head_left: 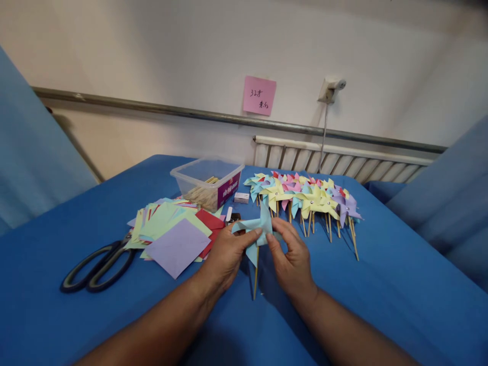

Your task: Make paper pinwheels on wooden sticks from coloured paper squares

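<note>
Left hand (pixel 224 254), right hand (pixel 292 262) pinching light-blue paper pinwheel (pixel 260 225) between fingertips, grip clamping tight at hub; wooden stick (pixel 255 277) pointing down below grip. Paper seeming light, flimsy, crease-prone; stick offering firmer hold.

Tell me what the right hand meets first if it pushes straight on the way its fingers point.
The right hand pinches the light blue pinwheel, so that comes first; past it, probably the left hand, though depth is unclear.
</note>
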The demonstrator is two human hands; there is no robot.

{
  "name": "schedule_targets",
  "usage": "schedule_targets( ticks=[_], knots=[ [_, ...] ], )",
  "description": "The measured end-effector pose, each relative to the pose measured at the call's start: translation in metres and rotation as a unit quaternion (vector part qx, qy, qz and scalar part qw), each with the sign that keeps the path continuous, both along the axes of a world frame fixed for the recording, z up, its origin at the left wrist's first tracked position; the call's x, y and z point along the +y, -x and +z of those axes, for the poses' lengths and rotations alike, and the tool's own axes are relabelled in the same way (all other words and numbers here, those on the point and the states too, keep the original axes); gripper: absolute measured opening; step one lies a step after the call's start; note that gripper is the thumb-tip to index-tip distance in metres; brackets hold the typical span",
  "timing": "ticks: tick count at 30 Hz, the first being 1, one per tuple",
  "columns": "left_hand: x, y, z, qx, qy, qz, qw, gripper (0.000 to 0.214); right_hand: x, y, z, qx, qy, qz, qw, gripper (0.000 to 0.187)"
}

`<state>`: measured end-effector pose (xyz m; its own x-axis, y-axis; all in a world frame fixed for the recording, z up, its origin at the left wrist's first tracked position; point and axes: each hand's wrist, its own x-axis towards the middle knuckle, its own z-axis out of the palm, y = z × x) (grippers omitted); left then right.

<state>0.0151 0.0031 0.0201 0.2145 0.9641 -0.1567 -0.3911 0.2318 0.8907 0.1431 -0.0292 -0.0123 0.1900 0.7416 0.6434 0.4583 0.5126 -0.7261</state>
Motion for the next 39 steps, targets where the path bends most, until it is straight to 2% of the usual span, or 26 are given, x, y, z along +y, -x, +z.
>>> schedule_targets(
  ticks=[3, 5, 10, 26, 30, 34, 39],
  knots=[
    [-0.0002, 0.0001, 0.0024, 0.001, 0.001, 0.013, 1.0, 0.035, -0.0005, -0.0016, -0.001, -0.022, -0.012, -0.036, 0.999, 0.043],
    [-0.0002, 0.0005, 0.0028, 0.003, 0.001, 0.012, 1.0, 0.035, -0.001, -0.0016, -0.0018, -0.051, -0.016, -0.033, 0.998, 0.046],
    [-0.0006, 0.0008, -0.0009, 0.025, -0.001, 0.01, 1.0, 0.033, -0.0022, 0.001, -0.0039, -0.085, -0.008, -0.005, 0.996, 0.046],
    [0.0014, 0.0004, -0.0004, 0.017, -0.008, 0.028, 0.999, 0.028, -0.0049, 0.0009, 0.0024, -0.12, -0.041, 0.0, 0.992, 0.044],
    [0.0013, 0.0, -0.0001, 0.011, -0.005, 0.029, 1.0, 0.031, -0.0053, 0.0015, 0.0019, -0.102, -0.022, 0.017, 0.994, 0.042],
    [0.0013, 0.0, 0.0017, 0.0, -0.002, 0.022, 1.0, 0.035, -0.0033, 0.0007, -0.0012, -0.049, 0.004, -0.002, 0.999, 0.042],
    [0.0025, 0.0008, 0.0017, -0.002, 0.003, 0.049, 0.999, 0.038, 0.0015, -0.0026, -0.001, -0.02, 0.0, -0.021, 1.0, 0.027]
  ],
)
